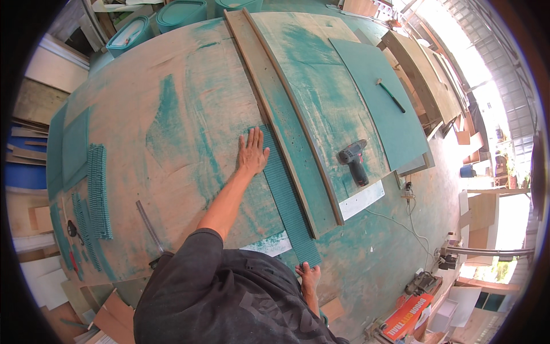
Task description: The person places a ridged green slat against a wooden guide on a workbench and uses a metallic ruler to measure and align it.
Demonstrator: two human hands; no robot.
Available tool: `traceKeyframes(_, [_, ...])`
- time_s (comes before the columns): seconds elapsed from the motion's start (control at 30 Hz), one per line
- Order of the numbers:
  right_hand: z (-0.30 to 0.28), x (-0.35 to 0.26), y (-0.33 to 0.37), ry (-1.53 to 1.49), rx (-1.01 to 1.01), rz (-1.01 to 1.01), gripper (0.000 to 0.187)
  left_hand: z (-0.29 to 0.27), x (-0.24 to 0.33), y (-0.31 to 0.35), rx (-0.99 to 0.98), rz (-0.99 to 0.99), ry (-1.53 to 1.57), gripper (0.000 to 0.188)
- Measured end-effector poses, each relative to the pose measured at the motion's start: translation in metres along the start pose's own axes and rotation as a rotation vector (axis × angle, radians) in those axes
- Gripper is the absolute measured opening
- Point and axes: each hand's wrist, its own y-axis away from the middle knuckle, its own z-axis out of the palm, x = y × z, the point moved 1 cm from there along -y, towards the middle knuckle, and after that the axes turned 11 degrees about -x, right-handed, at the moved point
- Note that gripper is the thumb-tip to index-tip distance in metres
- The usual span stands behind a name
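Note:
A long green ribbed strip [281, 195] lies along the left side of a wooden rail frame [295, 143] on the large stained table [189, 97]. My left hand [252, 153] rests flat near the strip's far end, fingers stretched out and together, palm on the strip's left edge and the tabletop. At the near end, which juts past the table's edge, my right hand [310, 277] has its fingers curled on the strip. Its thumb and palm are partly hidden. The strip looks straight and pressed close beside the rail.
Right of the rail are a cordless drill [355, 161] and a hammer [392, 96] on a green panel [381, 109]. Stacked ribbed strips [99, 189] lie at left. Green tubs [180, 15] stand beyond the table. A cable [401, 225] crosses the floor at right.

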Motion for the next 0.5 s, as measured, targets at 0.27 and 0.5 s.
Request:
traceKeyframes(0.27, [0.012,-0.025,0.001,0.455,0.008,0.025,0.032,-0.011,-0.004,-0.005,-0.022,-0.013,-0.029,0.071])
traceKeyframes(0.5, [0.023,-0.022,-0.009,0.378,0.011,-0.046,0.038,-0.009,-0.014,-0.016,0.006,-0.024,-0.046,0.071])
